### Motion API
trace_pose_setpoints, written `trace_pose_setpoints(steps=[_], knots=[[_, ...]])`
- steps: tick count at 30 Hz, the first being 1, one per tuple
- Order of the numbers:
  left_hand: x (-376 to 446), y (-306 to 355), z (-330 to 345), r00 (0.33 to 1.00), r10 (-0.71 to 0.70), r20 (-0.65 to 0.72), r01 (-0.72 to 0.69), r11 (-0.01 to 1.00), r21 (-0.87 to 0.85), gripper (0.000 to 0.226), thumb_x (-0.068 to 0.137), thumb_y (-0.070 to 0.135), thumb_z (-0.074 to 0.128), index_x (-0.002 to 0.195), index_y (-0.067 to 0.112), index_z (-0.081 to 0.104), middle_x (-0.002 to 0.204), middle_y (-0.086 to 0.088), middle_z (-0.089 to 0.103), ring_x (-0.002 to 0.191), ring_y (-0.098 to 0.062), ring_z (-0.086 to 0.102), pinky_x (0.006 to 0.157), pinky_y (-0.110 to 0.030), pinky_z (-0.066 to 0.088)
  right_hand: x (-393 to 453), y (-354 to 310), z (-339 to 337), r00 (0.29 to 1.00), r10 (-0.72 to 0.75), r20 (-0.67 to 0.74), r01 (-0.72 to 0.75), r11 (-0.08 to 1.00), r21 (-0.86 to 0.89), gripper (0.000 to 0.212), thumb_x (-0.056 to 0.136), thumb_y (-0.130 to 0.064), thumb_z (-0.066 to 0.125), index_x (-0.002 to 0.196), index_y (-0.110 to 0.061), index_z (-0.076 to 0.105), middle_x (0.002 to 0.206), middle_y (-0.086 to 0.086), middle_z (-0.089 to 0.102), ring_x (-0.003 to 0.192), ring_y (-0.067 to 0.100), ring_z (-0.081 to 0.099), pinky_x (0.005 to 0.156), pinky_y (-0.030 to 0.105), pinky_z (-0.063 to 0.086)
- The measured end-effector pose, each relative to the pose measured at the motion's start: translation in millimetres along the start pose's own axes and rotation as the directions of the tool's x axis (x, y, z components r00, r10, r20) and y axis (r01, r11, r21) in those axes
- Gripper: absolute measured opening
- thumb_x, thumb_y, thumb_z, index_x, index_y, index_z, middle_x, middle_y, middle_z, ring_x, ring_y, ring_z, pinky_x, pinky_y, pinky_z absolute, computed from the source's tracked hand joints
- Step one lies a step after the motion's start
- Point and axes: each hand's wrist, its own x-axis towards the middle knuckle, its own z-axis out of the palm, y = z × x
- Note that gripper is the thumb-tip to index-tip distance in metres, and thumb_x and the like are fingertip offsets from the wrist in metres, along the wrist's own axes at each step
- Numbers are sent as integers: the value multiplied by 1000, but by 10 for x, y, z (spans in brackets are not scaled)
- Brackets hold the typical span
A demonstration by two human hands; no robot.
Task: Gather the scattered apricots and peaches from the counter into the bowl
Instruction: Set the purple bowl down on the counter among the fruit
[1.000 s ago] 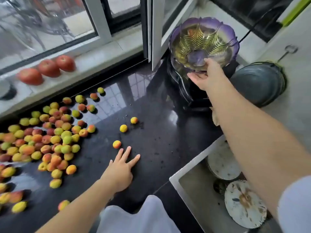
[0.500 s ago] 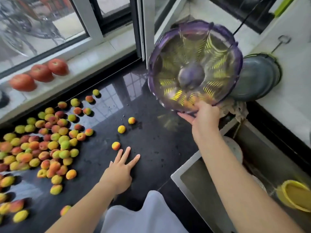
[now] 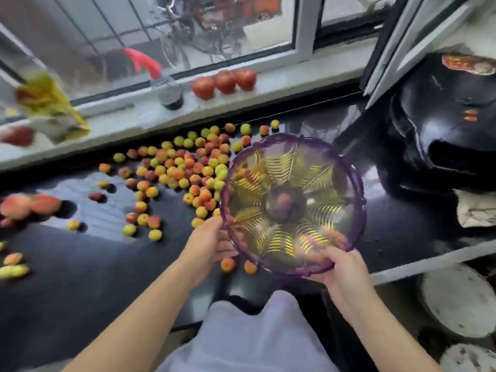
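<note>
Since the earlier frame the bowl (image 3: 292, 205) has come down from beside the window to just above the counter (image 3: 80, 277), and the left hand (image 3: 208, 244) has left the counter to grip its left rim. The right hand (image 3: 339, 269) grips the near rim, fingers curled under. Apricots (image 3: 188, 167) lie scattered left of the bowl.

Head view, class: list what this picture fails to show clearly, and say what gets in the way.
- Fruit under the purple bowl: seen only through tinted glass, so which pieces sit inside or beneath is unclear.
- Left hand fingertips: behind the bowl's rim.
- Yellow bag on the sill: motion-blurred.
- Plates at the right: cut off by the edge.
</note>
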Motion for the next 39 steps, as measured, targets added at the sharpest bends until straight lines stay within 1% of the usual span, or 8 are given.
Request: trace_pose_setpoints(steps=[3,7,13,17,24,29,35,39], knots=[[-415,-309,-794,986,-146,-80,119,955,-272,58,112,56,31,121,11,66,100,-17,78,84,-35,77,76,-44,60,105,256,585,995,-6,100,25,981,-191,40,89,11,51,110,-19,66,101,14,76,77,33,74,61,48,57],[-918,-791,-1622,954,-187,-234,51,871,-489,53,109,59,35,125,21,68,114,-13,76,94,-36,74,79,-47,60,-91,1033,1441,961,154,231,-49,913,-405,34,91,8,51,109,-15,67,92,12,76,77,30,73,73,60,59],[-1074,-1667,-2886,850,-259,-458,-49,827,-560,27,101,-4,46,116,1,69,91,-22,74,71,-34,69,53,-30,56,-425,2483,2447,873,421,245,-211,780,-589,27,90,9,58,110,-8,64,88,14,70,69,28,67,55,46,59],[-1074,-1954,-3699,879,-279,-386,29,839,-543,32,100,-10,41,111,5,67,78,-12,77,66,-29,74,62,-36,59,-513,3206,2950,877,462,132,-283,719,-635,35,90,6,58,123,-7,60,98,22,69,93,41,68,64,50,60],[-807,-1955,-4475,906,-298,-300,100,840,-534,26,106,-3,43,118,9,62,93,-17,70,79,-31,70,52,-30,59,-564,3694,3423,936,346,64,-222,722,-656,23,98,-1,54,116,-13,61,106,14,75,101,34,72,75,47,62],[-613,-1857,-4465,931,-275,-242,111,841,-529,20,111,14,50,129,12,61,103,-12,73,93,-28,72,67,-35,57,-383,3626,3508,947,316,52,-196,701,-685,30,94,-2,62,122,-11,62,108,15,75,104,34,70,70,42,61],[-529,-1724,-4392,940,-205,-273,48,870,-491,11,109,26,55,115,24,64,104,-6,76,100,-26,74,75,-37,59,-222,3234,3481,928,337,161,-97,633,-768,24,101,-23,59,123,-12,58,111,8,75,103,28,72,87,45,60],[-300,-1867,-4604,837,-101,-538,-126,921,-368,36,112,36,43,105,21,74,95,-2,81,95,-23,75,84,-43,61,-45,2770,3342,976,-93,199,220,457,-862,37,101,-28,58,136,-22,49,111,0,66,97,20,70,85,45,61]])
